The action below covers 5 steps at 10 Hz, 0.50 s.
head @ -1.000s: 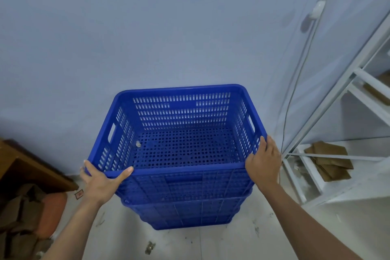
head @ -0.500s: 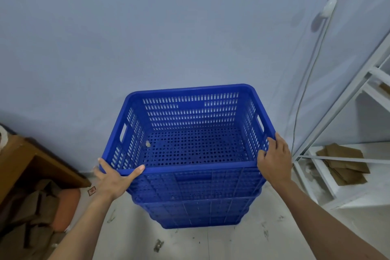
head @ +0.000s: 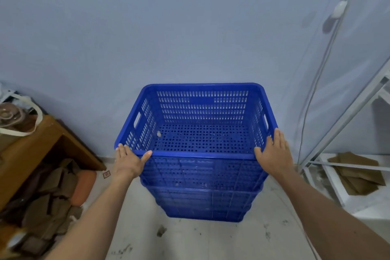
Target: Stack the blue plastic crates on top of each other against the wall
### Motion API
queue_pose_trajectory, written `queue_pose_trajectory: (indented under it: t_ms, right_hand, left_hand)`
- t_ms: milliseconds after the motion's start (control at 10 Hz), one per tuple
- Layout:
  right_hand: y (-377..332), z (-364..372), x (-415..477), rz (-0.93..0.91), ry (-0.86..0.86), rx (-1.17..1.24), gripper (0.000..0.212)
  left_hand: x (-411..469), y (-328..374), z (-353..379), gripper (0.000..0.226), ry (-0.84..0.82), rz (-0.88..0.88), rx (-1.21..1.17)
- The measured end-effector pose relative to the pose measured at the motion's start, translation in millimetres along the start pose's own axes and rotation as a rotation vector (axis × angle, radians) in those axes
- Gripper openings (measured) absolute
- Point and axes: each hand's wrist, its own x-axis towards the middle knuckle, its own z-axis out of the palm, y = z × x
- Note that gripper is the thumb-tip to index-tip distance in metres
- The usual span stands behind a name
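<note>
The wall (head: pixel 168 27) is pale blue and fills the top half of the view. The floor (head: pixel 211 238) in front is bare, dirty concrete, and this is the open room for moving. The stack of blue crates (head: pixel 202 175) stands on the floor with its far rim at the wall; whether it touches the wall I cannot tell. At least two crates are nested, and the top crate (head: pixel 200 112) is empty. On the right, a white shelf (head: pixel 341 186) is near the stack, with a narrow gap and a thin cable (head: pixel 312 95) hanging between them. Flat cardboard (head: pixel 356 171) lies on the shelf. On the left, a wooden table (head: pixel 42 148) stands well apart from the stack.

Both arms reach forward. The left hand (head: pixel 128 161) lies spread on the near left corner of the top rim, thumb along the front edge, not closed around it. The right hand (head: pixel 274 154) rests flat on the near right corner, fingers (head: pixel 278 135) pointing along the side rim, also not gripping.
</note>
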Motion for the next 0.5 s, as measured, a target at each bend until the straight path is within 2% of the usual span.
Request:
queue_pose_trajectory:
  t_ms: [100,200,300,400,500]
  right_hand:
    - [2.2,-0.9,0.7,-0.011,-0.015,0.019,0.073]
    - [2.7,-4.5,-11.6,-0.017,-0.043,0.039,0.065]
    - [2.2,-10.5,-37.6,-0.083,-0.053,0.024,0.057]
    - [3.3,-19.6,-67.6,-0.123,-0.074,0.006,0.058]
    - [-2.3,-35.5,-88.9,-0.077,-0.123,0.111,0.04]
  left_hand:
    - [-7.6,-1.9,-4.1,0.096,-0.057,0.056,0.059]
    - [-21.4,-11.1,-5.3,0.07,-0.089,0.085,0.065]
    - [-35.3,-23.4,-12.4,0.056,-0.133,0.044,0.005]
    - [-51.3,-30.2,-18.8,0.052,-0.131,0.057,-0.024]
    - [-71.4,-42.6,-27.8,0.061,-0.155,0.061,-0.077]
